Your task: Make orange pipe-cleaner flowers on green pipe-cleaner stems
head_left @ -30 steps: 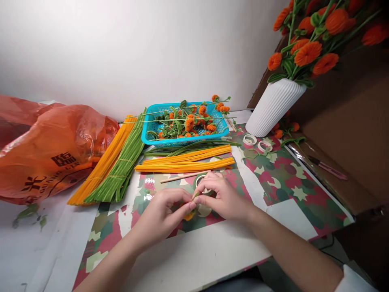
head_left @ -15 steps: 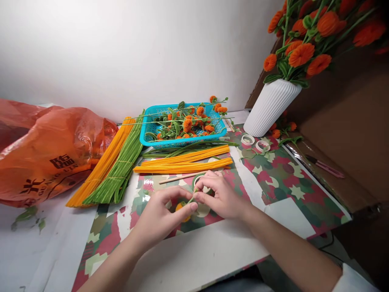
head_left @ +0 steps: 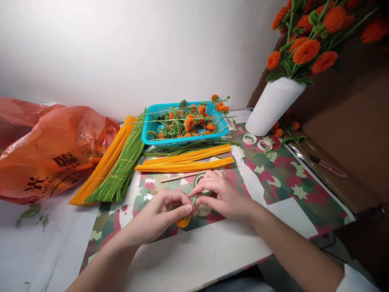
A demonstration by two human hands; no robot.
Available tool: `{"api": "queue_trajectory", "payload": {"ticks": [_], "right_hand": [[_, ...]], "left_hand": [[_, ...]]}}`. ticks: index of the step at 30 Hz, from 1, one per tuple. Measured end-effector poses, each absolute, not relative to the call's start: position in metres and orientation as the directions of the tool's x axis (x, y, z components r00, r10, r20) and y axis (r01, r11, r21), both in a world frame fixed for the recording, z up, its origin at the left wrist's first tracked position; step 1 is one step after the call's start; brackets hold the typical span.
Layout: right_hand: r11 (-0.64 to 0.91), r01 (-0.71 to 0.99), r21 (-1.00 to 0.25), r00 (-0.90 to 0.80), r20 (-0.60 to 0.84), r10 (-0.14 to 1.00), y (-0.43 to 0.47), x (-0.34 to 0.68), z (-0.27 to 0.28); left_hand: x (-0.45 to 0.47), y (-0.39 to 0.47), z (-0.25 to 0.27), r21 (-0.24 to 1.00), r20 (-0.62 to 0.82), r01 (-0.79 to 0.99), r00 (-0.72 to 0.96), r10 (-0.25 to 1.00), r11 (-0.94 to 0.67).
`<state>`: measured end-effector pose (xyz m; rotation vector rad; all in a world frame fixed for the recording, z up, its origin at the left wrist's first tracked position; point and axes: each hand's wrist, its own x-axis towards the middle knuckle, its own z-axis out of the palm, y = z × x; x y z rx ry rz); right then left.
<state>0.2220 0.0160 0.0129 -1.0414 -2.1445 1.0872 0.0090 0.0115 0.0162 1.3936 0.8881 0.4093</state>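
My left hand (head_left: 166, 210) is closed in a pinch on a small yellow-orange chenille flower (head_left: 182, 222), whose head hangs below the thumb. Between the two hands runs a thin green strip (head_left: 194, 199), either stem or tape; which one I cannot tell. At its other side the fingertips of my right hand (head_left: 219, 192) are pinched together, partly blurred. A roll of green tape (head_left: 199, 178) lies just behind the right fingers, half covered by them. Near it rests a thin wooden stick (head_left: 178, 177).
Beyond the hands are yellow chenille stems (head_left: 185, 163) and a blue basket (head_left: 146, 140) of orange flowers. Left stand bundled green stems (head_left: 117, 174) and an orange plastic bag (head_left: 60, 154). Right are a white vase (head_left: 272, 107), white tape rolls (head_left: 249, 139) and a pink-handled cutter (head_left: 332, 168).
My right index finger has stretched further left toward the left hand. The left thumb has shifted slightly left, and the flower head shows more below it. The view has shifted slightly.
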Motion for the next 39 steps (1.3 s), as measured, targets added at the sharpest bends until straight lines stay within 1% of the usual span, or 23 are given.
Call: {"api": "queue_trajectory", "payload": {"ticks": [3, 6, 8, 9, 10, 12, 14, 15, 17, 19, 20, 22, 24, 25, 26, 27, 29, 30, 32, 33, 35, 37, 39], "right_hand": [[0.391, 0.386, -0.836, -0.573, 0.115, 0.811, 0.016, 0.223, 0.011], [0.407, 0.387, -0.827, -0.577, 0.127, 0.807, 0.016, 0.222, 0.011], [0.423, 0.417, -0.804, -0.567, 0.134, 0.813, 0.015, 0.221, 0.012], [0.428, 0.436, -0.792, -0.556, 0.136, 0.820, 0.014, 0.220, 0.013], [0.427, 0.454, -0.782, -0.544, 0.136, 0.828, 0.014, 0.220, 0.013], [0.412, 0.478, -0.776, -0.520, 0.128, 0.844, 0.014, 0.219, 0.014], [0.387, 0.494, -0.779, -0.504, 0.106, 0.857, 0.014, 0.218, 0.014], [0.378, 0.499, -0.780, -0.494, 0.101, 0.863, 0.014, 0.218, 0.014], [0.373, 0.496, -0.784, -0.485, 0.106, 0.868, 0.014, 0.218, 0.014], [0.393, 0.459, -0.797, -0.505, 0.130, 0.853, 0.014, 0.220, 0.015], [0.407, 0.424, -0.809, -0.529, 0.144, 0.836, 0.013, 0.220, 0.015], [0.425, 0.343, -0.838, -0.582, 0.165, 0.796, 0.013, 0.222, 0.016], [0.425, 0.294, -0.856, -0.606, 0.176, 0.775, 0.013, 0.223, 0.016], [0.419, 0.297, -0.858, -0.600, 0.174, 0.781, 0.013, 0.223, 0.016], [0.410, 0.316, -0.856, -0.584, 0.165, 0.795, 0.014, 0.222, 0.016], [0.399, 0.344, -0.850, -0.564, 0.152, 0.811, 0.014, 0.222, 0.016], [0.376, 0.402, -0.835, -0.530, 0.123, 0.839, 0.014, 0.220, 0.015], [0.363, 0.428, -0.828, -0.519, 0.104, 0.849, 0.014, 0.219, 0.015], [0.342, 0.457, -0.821, -0.505, 0.077, 0.860, 0.014, 0.217, 0.015], [0.336, 0.459, -0.823, -0.504, 0.071, 0.861, 0.014, 0.217, 0.014], [0.339, 0.446, -0.829, -0.518, 0.070, 0.853, 0.014, 0.217, 0.013], [0.366, 0.422, -0.830, -0.538, 0.096, 0.838, 0.014, 0.218, 0.013], [0.393, 0.400, -0.828, -0.549, 0.127, 0.826, 0.013, 0.218, 0.013]], "left_hand": [[0.009, 0.012, 0.016, 0.963, -0.252, 0.235, 0.628, 0.736, 0.129], [0.010, 0.012, 0.019, 0.951, -0.277, 0.293, 0.647, 0.711, 0.103], [0.011, 0.011, 0.021, 0.932, -0.247, 0.362, 0.626, 0.740, 0.005], [0.011, 0.010, 0.021, 0.911, -0.184, 0.402, 0.594, 0.783, -0.091], [0.012, 0.010, 0.020, 0.873, -0.085, 0.441, 0.558, 0.826, -0.208], [0.015, 0.009, 0.017, 0.749, 0.142, 0.507, 0.507, 0.850, -0.427], [0.017, 0.007, 0.014, 0.638, 0.277, 0.541, 0.503, 0.818, -0.548], [0.017, 0.007, 0.014, 0.619, 0.288, 0.548, 0.508, 0.812, -0.562], [0.017, 0.007, 0.015, 0.677, 0.200, 0.545, 0.511, 0.836, -0.495], [0.015, 0.007, 0.017, 0.814, -0.006, 0.490, 0.543, 0.839, -0.311], [0.013, 0.008, 0.018, 0.877, -0.122, 0.442, 0.583, 0.804, -0.187], [0.010, 0.009, 0.018, 0.941, -0.295, 0.329, 0.688, 0.663, 0.077], [0.009, 0.010, 0.017, 0.930, -0.360, 0.248, 0.755, 0.547, 0.271], [0.009, 0.010, 0.016, 0.924, -0.370, 0.232, 0.747, 0.552, 0.304], [0.011, 0.009, 0.016, 0.927, -0.371, 0.240, 0.707, 0.603, 0.289], [0.013, 0.008, 0.015, 0.935, -0.352, 0.270, 0.644, 0.680, 0.229], [0.018, 0.006, 0.016, 0.921, -0.237, 0.388, 0.507, 0.829, 0.026], [0.020, 0.006, 0.017, 0.890, -0.169, 0.450, 0.473, 0.865, -0.072], [0.022, 0.006, 0.019, 0.832, -0.098, 0.519, 0.484, 0.870, -0.195], [0.021, 0.006, 0.020, 0.820, -0.102, 0.531, 0.501, 0.859, -0.212], [0.018, 0.008, 0.022, 0.834, -0.159, 0.525, 0.525, 0.836, -0.171], [0.014, 0.010, 0.022, 0.874, -0.234, 0.481, 0.546, 0.804, -0.072], [0.010, 0.012, 0.023, 0.916, -0.302, 0.399, 0.608, 0.734, 0.047]]}}
